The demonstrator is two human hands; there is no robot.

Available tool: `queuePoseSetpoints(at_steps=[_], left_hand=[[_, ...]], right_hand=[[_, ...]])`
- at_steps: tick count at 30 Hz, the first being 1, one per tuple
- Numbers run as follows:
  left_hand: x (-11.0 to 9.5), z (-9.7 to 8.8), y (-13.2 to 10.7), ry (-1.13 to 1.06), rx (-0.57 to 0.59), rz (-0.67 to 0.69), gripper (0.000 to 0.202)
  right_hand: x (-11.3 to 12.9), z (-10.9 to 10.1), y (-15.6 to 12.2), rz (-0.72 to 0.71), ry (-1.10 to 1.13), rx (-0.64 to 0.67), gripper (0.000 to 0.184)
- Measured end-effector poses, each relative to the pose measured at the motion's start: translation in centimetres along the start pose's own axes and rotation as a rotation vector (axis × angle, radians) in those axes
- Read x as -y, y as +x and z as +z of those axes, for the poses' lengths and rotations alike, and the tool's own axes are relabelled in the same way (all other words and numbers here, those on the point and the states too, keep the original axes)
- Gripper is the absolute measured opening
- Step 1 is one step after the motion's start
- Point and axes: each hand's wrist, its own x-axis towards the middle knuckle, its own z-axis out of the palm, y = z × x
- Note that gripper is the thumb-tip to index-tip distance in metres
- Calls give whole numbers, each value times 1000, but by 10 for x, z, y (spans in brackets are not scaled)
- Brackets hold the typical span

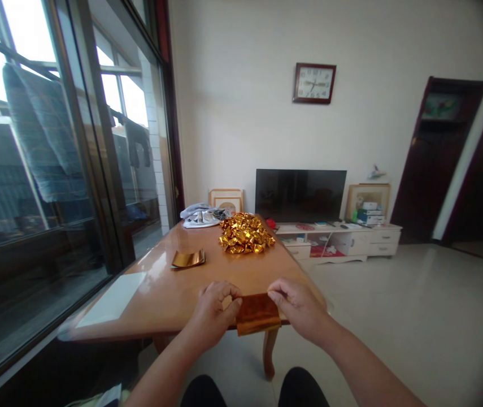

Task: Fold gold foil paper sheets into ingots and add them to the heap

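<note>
Your left hand and right hand each pinch one end of a gold foil sheet in a narrow grip, over the table's near edge. It looks light, thin and slippery, easily creased, so its edges seem the best hold. Beyond it, on the varnished wooden table, lie a folded foil piece and a heap of gold foil packets.

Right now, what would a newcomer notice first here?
A heap of crumpled gold foil pieces sits toward the far end of the glossy wooden table. At the near edge, the left hand and right hand pinch a shiny copper-coloured foil sheet. Behind, a dark-framed square wall clock hangs on the wall.
</note>
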Motion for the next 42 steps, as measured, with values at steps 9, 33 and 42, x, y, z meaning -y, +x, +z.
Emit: queuePoseSetpoints(at_steps=[9, 33, 42], left_hand=[[-19, -5, 5, 77, 114, 81, 22], [-20, 10, -5, 21, 75, 93, 27], [-20, 10, -7, -152, 96, 12, 29]], right_hand=[[6, 1, -1, -46, -18, 25, 12], [6, 26, 1, 235, 451, 49, 21], [5, 11, -3, 407, 666, 58, 29]])
